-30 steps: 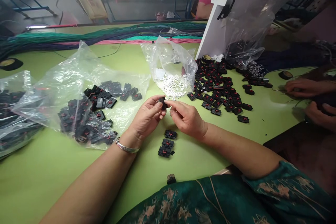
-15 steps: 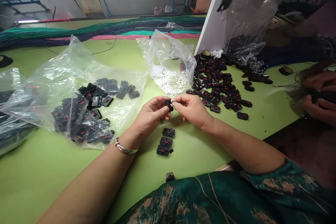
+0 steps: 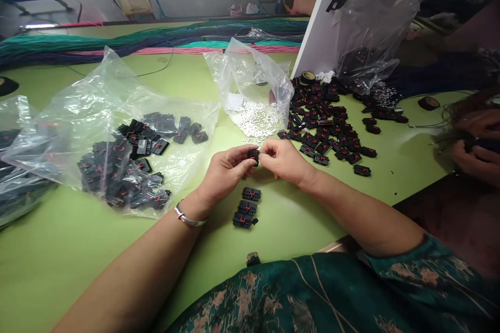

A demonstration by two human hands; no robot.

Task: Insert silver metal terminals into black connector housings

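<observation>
Both your hands meet at frame centre: left hand (image 3: 226, 169) and right hand (image 3: 284, 160) pinch one small black connector (image 3: 254, 155) between closed fingertips, just above the green tabletop (image 3: 297, 218). Three finished connectors (image 3: 247, 208) lie directly below; the clear bag of metal terminals (image 3: 255, 96) sits above.

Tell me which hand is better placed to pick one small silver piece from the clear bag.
Probably the right hand. It is nearer the clear bag of silver pieces, just beyond its fingers. The left hand grips the black connector and sits farther away.
</observation>
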